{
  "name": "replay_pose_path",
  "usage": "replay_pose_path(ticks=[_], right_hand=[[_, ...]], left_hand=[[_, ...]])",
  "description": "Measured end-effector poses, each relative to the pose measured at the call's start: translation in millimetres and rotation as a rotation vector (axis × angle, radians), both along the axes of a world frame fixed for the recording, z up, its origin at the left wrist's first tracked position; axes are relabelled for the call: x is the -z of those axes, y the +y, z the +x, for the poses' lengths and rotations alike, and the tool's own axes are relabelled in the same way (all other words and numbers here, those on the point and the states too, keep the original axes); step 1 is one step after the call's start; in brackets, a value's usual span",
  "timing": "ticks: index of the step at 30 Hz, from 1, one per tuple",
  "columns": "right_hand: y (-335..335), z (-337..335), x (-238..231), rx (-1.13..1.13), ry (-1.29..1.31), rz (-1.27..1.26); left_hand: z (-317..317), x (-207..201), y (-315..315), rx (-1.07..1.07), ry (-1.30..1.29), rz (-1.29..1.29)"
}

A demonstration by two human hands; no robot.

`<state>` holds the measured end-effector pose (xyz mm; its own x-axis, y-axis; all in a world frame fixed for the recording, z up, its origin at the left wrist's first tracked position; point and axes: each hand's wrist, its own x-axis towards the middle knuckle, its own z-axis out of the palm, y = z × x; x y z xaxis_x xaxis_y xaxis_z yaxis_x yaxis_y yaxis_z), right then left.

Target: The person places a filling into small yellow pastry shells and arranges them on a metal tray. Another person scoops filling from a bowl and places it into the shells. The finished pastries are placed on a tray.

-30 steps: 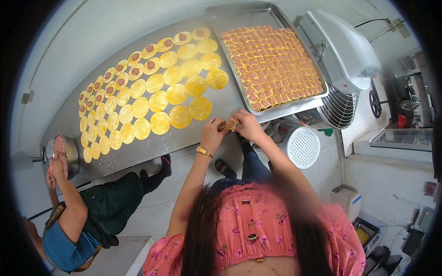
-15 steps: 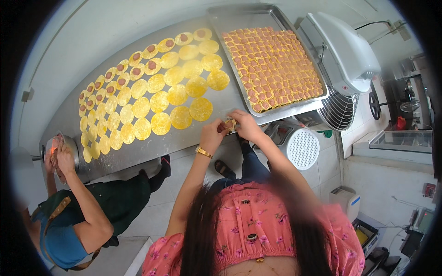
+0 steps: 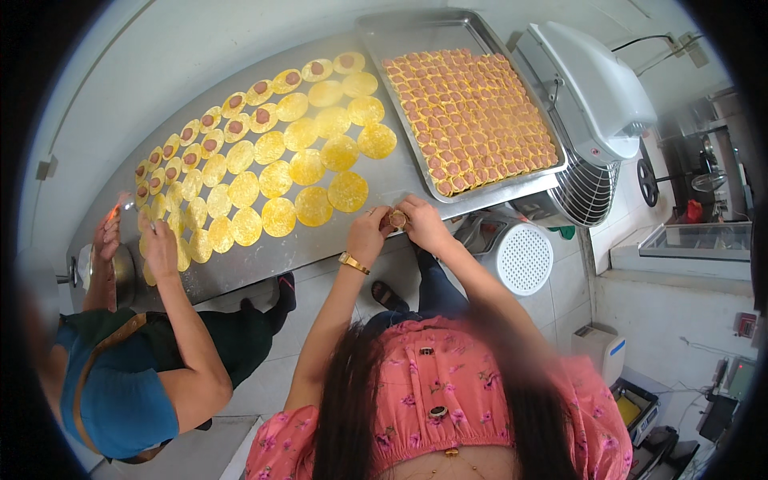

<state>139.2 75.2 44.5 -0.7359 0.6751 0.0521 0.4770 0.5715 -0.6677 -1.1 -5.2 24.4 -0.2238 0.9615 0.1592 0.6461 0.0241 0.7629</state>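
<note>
A small open-topped dumpling (image 3: 398,218), yellow wrapper around pinkish filling, is pinched between my two hands at the table's near edge. My left hand (image 3: 368,233) grips its left side, with a gold watch on that wrist. On the other side the fingers of my right hand (image 3: 424,225) close around the wrapper. Rows of round yellow wrappers (image 3: 278,217) lie on the metal table (image 3: 406,182) to the left. Balls of filling (image 3: 262,116) sit on several wrappers in the farther rows. Right of these, a metal tray (image 3: 428,34) carries tightly packed dumplings (image 3: 480,120).
At the left, a co-worker (image 3: 128,392) in a blue top handles filling over a metal bowl (image 3: 124,276). A white mixer (image 3: 588,88) with a wire guard stands beyond the tray. Below the tray is a white perforated stool (image 3: 524,258).
My hands have drawn closer around the dumpling, which now stands more upright and rounder. The co-worker's hands have risen from the bowl and separated, one moving toward the wrappers.
</note>
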Motion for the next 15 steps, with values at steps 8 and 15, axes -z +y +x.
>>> replay_pose_path(ticks=[8, 15], right_hand=[[-4, 3, -1, 0.136, -0.029, -0.059], [5, 0, 10, 0.132, 0.155, -0.001]], left_hand=[[0, 3, -2, -0.026, -0.048, -0.019], [-6, 4, 6, -0.04, -0.165, -0.129]])
